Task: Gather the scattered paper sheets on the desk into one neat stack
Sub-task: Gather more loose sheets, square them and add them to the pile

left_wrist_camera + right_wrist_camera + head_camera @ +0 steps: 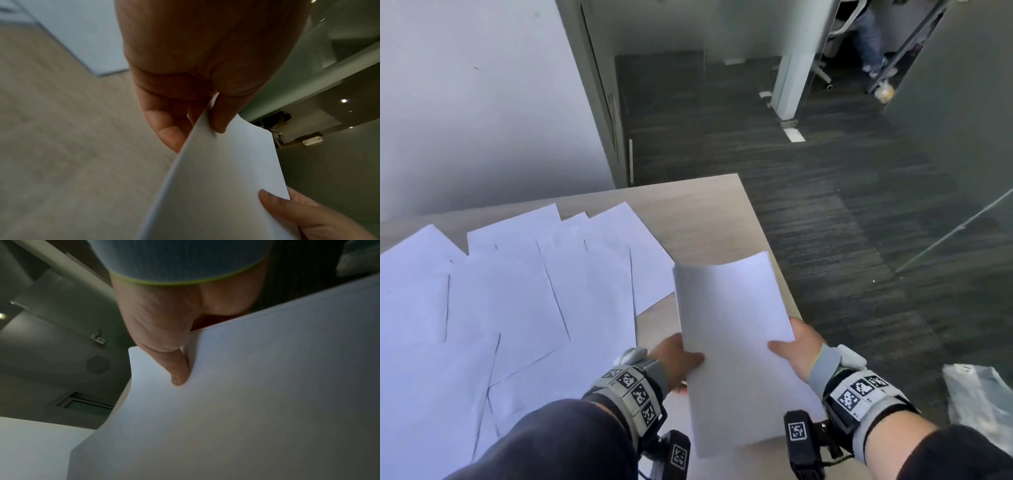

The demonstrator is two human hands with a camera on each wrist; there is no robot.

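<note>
A stack of white sheets (pixel 736 342) is lifted above the desk's right end, slightly bowed, held from both sides. My left hand (pixel 681 359) pinches its left edge, thumb on top and fingers beneath, as the left wrist view shows at the stack (pixel 226 178). My right hand (pixel 798 346) grips the right edge with the thumb pressed on the top sheet (pixel 246 402). Several loose white sheets (pixel 517 301) lie overlapping and askew across the desk (pixel 705 219) to the left.
The desk's right edge runs just beyond the held stack, with dark carpet (pixel 825 205) below. A grey wall (pixel 482 102) stands behind the desk. A crinkled plastic bag (pixel 979 401) lies at lower right. A person's legs and chair (pixel 866 41) are far off.
</note>
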